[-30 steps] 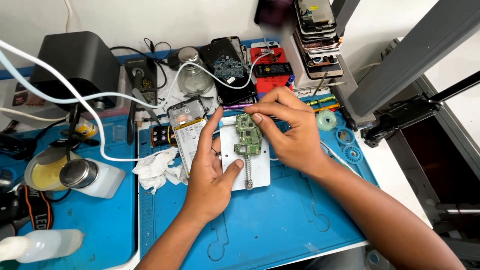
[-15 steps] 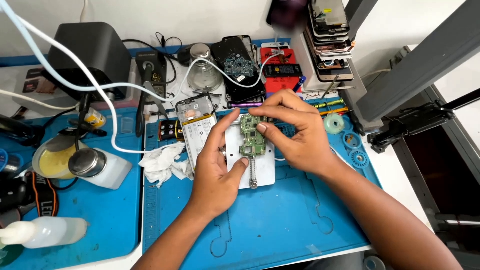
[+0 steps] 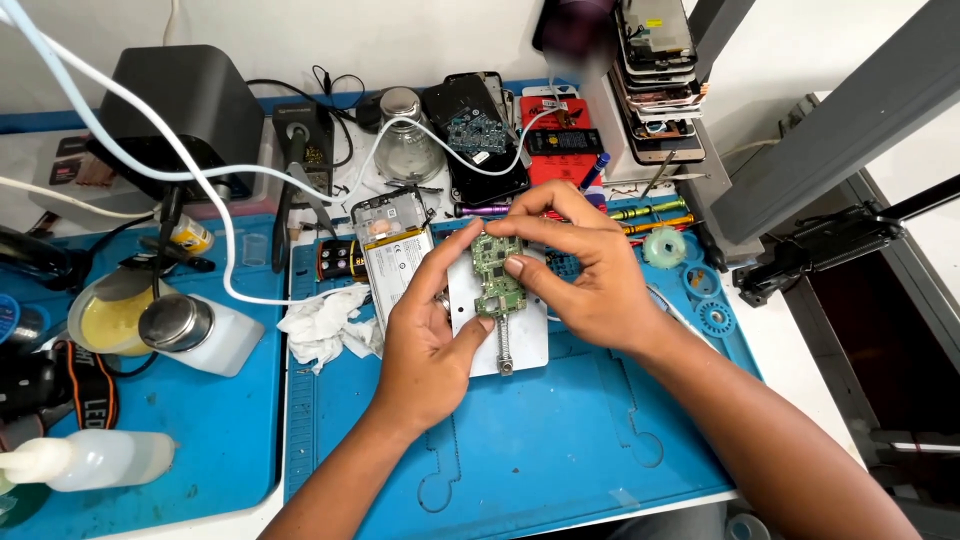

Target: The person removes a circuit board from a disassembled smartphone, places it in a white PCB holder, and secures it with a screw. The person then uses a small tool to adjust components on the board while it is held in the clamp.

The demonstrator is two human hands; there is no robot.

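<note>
We are working over the blue silicone mat (image 3: 560, 450), both hands meeting at a green circuit board (image 3: 495, 272) that is sitting on a small metal holder plate (image 3: 520, 340) mid-mat. Our left hand (image 3: 430, 340) is curling around the plate's left edge, thumb pressing near the board's lower end. Our right hand (image 3: 590, 270) is arching over from the right, fingertips pinching the board's top and right edges — both hands are gripping, not open.

Just left of the hands, a crumpled white tissue (image 3: 325, 330) is lying on the mat, and an opened phone body (image 3: 392, 250) is showing its battery. Further left, a white squeeze bottle (image 3: 95, 458) is lying on its side; a metal-capped dispenser (image 3: 195, 330) is sitting beside a cup with yellowish liquid (image 3: 105, 320).

Farther back — a clear glass jar (image 3: 405, 150), contents we cannot tell, a black box unit (image 3: 185, 100), and a stack of phone screens (image 3: 660, 70) leaning at the top right.
</note>
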